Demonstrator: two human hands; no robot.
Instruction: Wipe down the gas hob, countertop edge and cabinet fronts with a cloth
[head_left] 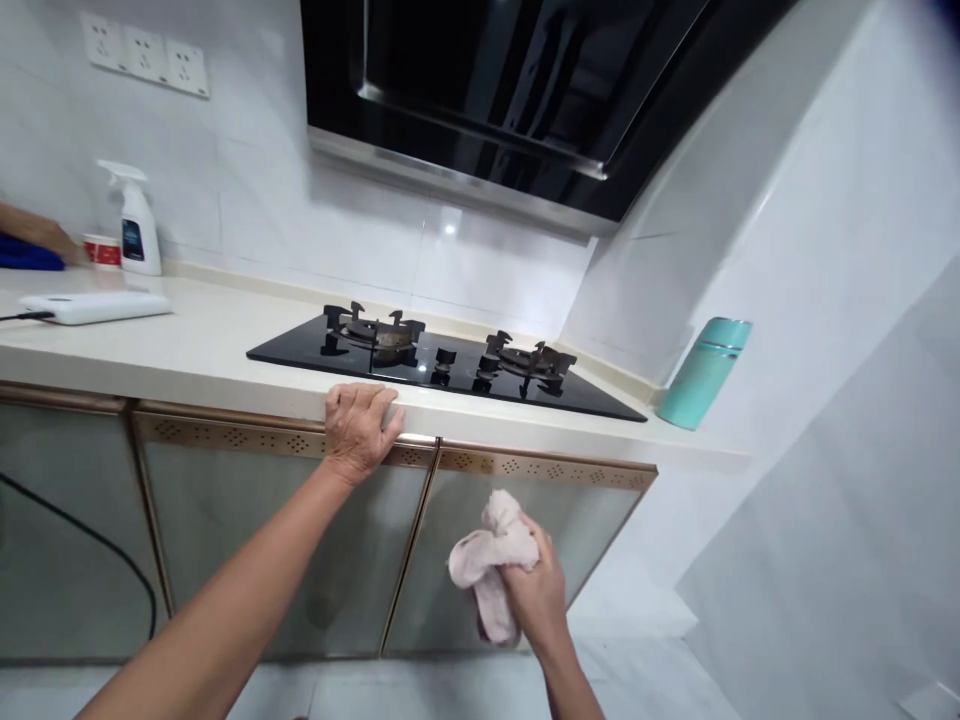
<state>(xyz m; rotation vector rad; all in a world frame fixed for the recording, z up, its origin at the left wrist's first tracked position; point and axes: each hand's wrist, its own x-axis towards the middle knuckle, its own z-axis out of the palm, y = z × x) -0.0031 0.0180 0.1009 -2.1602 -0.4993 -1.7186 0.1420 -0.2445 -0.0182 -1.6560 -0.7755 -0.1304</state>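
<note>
Cloth (pixel 495 550) held below worktop (pixel 202 330) edge

Your right hand (pixel 538 590) gripped the cloth, presumably bunched for a firm hold, in front of the right-hand cabinet door (pixel 585 530). Your left hand (pixel 360 425) lay open, fingers bent over the worktop's front edge beside the hob (pixel 465 358), probably to steady you.

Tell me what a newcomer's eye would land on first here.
Probably the large, glossy black range hood across the top centre, above the black glass gas cooktop on the cream countertop. Next, the crumpled pale pink cloth in the right hand, in front of the frosted-glass cabinet door, and the left hand on the countertop's front edge. The cylindrical turquoise container at the countertop's right end also stands out.
</note>
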